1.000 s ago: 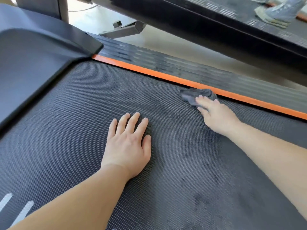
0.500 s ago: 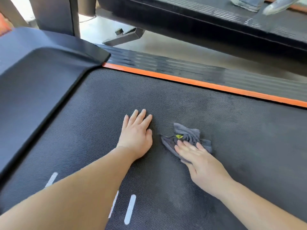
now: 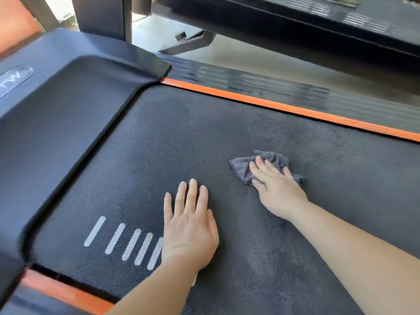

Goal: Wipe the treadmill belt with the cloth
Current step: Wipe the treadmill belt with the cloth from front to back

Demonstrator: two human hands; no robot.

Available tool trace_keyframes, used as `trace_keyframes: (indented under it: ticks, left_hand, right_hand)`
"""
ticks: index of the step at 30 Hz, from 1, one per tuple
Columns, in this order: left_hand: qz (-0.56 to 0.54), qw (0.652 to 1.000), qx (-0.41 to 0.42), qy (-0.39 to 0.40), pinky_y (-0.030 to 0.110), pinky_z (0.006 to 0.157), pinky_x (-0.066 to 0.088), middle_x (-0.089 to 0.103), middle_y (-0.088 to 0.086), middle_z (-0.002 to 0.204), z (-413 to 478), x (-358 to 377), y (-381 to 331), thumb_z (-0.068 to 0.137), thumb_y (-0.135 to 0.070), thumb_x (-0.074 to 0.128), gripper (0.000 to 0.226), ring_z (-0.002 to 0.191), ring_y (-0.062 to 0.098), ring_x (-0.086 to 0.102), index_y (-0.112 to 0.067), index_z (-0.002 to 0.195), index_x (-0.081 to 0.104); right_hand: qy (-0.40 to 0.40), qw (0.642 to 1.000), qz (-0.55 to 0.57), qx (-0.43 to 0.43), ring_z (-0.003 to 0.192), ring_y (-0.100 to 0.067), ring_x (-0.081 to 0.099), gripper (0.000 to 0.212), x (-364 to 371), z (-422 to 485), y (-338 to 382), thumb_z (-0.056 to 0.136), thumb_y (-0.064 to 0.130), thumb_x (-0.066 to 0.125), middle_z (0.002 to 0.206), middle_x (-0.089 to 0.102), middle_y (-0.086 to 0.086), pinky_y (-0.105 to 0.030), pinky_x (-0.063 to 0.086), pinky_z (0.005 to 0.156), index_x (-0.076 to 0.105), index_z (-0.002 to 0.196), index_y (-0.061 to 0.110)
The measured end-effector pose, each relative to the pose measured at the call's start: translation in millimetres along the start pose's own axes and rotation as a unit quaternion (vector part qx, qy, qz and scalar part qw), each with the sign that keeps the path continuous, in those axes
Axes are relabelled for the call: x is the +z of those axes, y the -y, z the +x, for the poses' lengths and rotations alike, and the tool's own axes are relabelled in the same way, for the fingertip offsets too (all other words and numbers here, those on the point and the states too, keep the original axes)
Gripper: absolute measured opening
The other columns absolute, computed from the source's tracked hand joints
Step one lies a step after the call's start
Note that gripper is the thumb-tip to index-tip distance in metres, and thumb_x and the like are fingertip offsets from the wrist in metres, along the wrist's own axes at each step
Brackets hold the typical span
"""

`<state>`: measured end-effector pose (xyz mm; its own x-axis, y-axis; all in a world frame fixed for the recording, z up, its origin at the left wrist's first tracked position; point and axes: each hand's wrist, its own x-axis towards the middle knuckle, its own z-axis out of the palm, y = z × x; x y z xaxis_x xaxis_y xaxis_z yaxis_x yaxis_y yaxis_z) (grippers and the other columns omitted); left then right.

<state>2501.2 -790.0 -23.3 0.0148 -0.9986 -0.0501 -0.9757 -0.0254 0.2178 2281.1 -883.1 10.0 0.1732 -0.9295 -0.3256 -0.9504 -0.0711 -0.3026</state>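
Observation:
The dark textured treadmill belt (image 3: 181, 137) fills most of the view. A crumpled grey cloth (image 3: 272, 159) lies on it right of centre. My right hand (image 3: 276, 189) presses flat on the cloth with straight fingers, covering its near half. My left hand (image 3: 189, 223) rests palm down on the bare belt, fingers straight, a little to the left of the cloth and apart from it.
An orange stripe (image 3: 295, 110) and a ribbed side rail (image 3: 261, 87) border the belt's far side. The black motor cover (image 3: 56, 114) rises at the left. White stripes (image 3: 127, 242) mark the belt near my left hand. Another treadmill (image 3: 318, 23) stands beyond a strip of floor.
My right hand has swept the cloth from the orange stripe back to mid-belt, then slightly right of my left hand. The view has shifted, bringing the motor cover and white stripes into sight.

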Motion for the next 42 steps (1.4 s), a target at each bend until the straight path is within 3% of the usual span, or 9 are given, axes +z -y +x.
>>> trace_keyframes:
  ticks: [6,10,13,16,25,29,33,36,42]
  left_hand:
    - [0.011,1.000,0.005,-0.007,0.057,0.127,0.008,0.024,0.003,0.170,0.2,1.3,0.7,0.100,-0.042,0.029,0.061,0.159,0.027,0.011,-0.022,0.158,0.036]
    - [0.005,1.000,0.007,-0.013,0.057,0.126,0.009,0.027,0.004,0.168,1.9,1.9,0.8,0.098,-0.040,0.031,0.062,0.158,0.028,0.015,-0.020,0.156,0.040]
    - [0.007,1.000,0.007,-0.008,0.057,0.127,0.006,0.023,0.004,0.170,0.5,1.9,1.1,0.099,-0.040,0.029,0.062,0.159,0.027,0.010,-0.021,0.158,0.036]
    - [0.004,1.000,0.004,-0.008,0.057,0.127,0.005,0.019,0.003,0.171,-0.2,0.5,1.0,0.100,-0.040,0.028,0.063,0.159,0.027,0.007,-0.021,0.159,0.032]
    - [0.015,1.000,0.000,-0.014,0.054,0.127,0.001,0.016,0.000,0.172,-1.4,-0.2,-1.8,0.099,-0.043,0.020,0.063,0.159,0.024,0.004,-0.024,0.159,0.029]
    - [0.018,1.000,-0.003,-0.018,0.054,0.127,0.004,0.018,0.000,0.171,-0.6,0.5,-1.9,0.098,-0.043,0.022,0.064,0.159,0.024,0.006,-0.023,0.159,0.031]
    - [0.021,1.000,-0.004,-0.014,0.053,0.128,0.002,0.016,0.000,0.172,-0.6,-0.1,-1.6,0.098,-0.043,0.019,0.065,0.159,0.023,0.004,-0.024,0.160,0.029]
    - [0.017,1.000,-0.005,-0.022,0.053,0.128,0.003,0.019,0.000,0.171,0.1,0.5,-2.9,0.097,-0.043,0.021,0.065,0.159,0.023,0.008,-0.024,0.159,0.032]
    - [0.018,1.000,-0.006,-0.019,0.051,0.128,-0.002,0.015,-0.002,0.172,-0.5,0.5,-2.8,0.099,-0.045,0.018,0.064,0.159,0.022,0.003,-0.026,0.160,0.028]
  right_hand:
    - [-0.036,0.999,-0.037,0.014,0.159,-0.017,0.003,0.052,4.3,28.6,25.2,0.113,0.032,0.028,0.174,0.005,0.004,-0.046,-0.001,0.128,0.021,0.164,0.023]
    - [0.017,0.981,-0.043,-0.187,0.157,-0.017,0.019,0.053,23.8,-52.5,23.6,0.108,0.030,0.033,0.169,0.026,0.000,-0.043,0.011,0.129,0.039,0.158,0.014]
    - [0.111,0.962,-0.048,-0.243,0.154,0.007,-0.001,0.062,19.8,-92.2,-8.7,0.102,0.047,0.017,0.168,0.008,0.026,-0.026,-0.003,0.126,0.026,0.162,0.033]
    - [0.121,0.965,-0.082,-0.219,0.149,0.015,-0.012,0.060,9.2,-81.2,-18.4,0.098,0.056,0.008,0.160,-0.004,0.041,-0.021,-0.010,0.124,0.014,0.158,0.049]
    - [0.032,0.998,-0.050,-0.020,0.158,-0.009,-0.009,0.053,5.6,13.3,27.9,0.112,0.041,0.022,0.172,-0.008,0.011,-0.044,-0.011,0.127,0.012,0.164,0.037]
    - [0.036,0.984,-0.047,-0.168,0.159,-0.009,0.000,0.054,22.3,-42.9,22.9,0.111,0.039,0.023,0.172,0.009,0.008,-0.036,-0.008,0.128,0.025,0.163,0.026]
    - [0.127,0.948,-0.079,-0.281,0.153,0.008,-0.010,0.061,23.3,-103.8,-12.1,0.103,0.051,0.014,0.167,0.002,0.028,-0.027,-0.013,0.124,0.024,0.162,0.040]
    - [0.116,0.958,-0.095,-0.243,0.150,0.012,-0.015,0.059,13.5,-84.7,-16.4,0.100,0.059,0.011,0.163,-0.005,0.035,-0.030,-0.012,0.127,0.018,0.158,0.052]
    - [0.030,0.995,-0.085,-0.043,0.159,-0.013,-0.005,0.055,-3.8,1.7,13.8,0.112,0.041,0.022,0.173,-0.004,0.007,-0.046,-0.008,0.128,0.011,0.165,0.033]
